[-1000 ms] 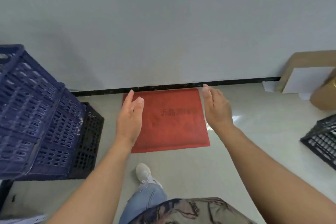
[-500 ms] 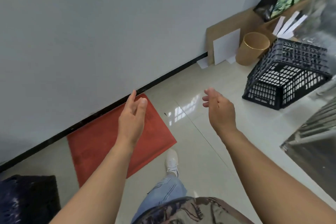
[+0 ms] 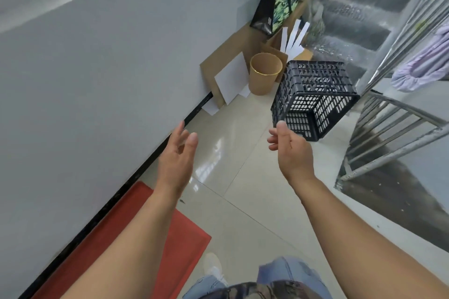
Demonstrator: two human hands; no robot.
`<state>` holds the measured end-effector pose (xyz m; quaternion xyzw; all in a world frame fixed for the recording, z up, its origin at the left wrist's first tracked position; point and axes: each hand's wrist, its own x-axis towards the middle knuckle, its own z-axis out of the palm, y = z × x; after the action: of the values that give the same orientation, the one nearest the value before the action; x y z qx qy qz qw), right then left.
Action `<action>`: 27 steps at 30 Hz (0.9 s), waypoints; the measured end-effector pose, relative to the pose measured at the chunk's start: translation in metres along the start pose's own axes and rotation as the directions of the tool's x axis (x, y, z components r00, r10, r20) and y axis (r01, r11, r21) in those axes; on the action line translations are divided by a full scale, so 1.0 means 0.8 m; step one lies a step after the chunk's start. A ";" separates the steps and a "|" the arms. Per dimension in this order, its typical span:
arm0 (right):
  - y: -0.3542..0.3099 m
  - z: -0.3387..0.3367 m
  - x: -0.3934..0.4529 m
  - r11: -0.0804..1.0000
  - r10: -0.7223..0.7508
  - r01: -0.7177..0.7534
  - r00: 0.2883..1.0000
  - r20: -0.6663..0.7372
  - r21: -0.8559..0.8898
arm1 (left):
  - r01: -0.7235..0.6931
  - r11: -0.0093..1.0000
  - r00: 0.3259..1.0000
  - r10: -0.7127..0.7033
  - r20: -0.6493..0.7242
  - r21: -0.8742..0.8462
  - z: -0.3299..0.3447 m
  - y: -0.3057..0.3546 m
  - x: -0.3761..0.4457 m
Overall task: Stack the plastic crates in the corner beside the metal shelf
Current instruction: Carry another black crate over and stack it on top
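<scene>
Black lattice plastic forms the crate [image 3: 313, 99], which is seen tipped on the pale tiled floor [image 3: 243, 201] at the far right, beside the metal shelf [image 3: 393, 133]; its near bottom corner is covered by the fingertips of the right hand [image 3: 292, 150]. The shelf is cut off by the right edge. Both hands are held empty and loosely opened, the left hand [image 3: 177, 160] near the grey wall [image 3: 97, 80]. A tan bin [image 3: 264, 74] is seen just beyond the crate.

Bright, even daylight — glare patches on the glossy floor tiles [image 3: 218, 150], wide-angle tilt, blurred top edge.
</scene>
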<state>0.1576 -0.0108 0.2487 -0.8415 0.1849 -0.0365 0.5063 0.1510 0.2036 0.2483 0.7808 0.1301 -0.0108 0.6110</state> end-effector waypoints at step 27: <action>0.199 -0.217 0.591 0.906 -0.017 0.019 1.000 0.009 -0.423 | 0.054 0.985 0.965 -0.094 0.244 0.164 0.492 0.068 0.383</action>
<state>0.5100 -0.3876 0.1359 -0.9329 0.1795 0.0018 0.3122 0.5147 -0.1269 0.1465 0.8131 0.0797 -0.1425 0.5588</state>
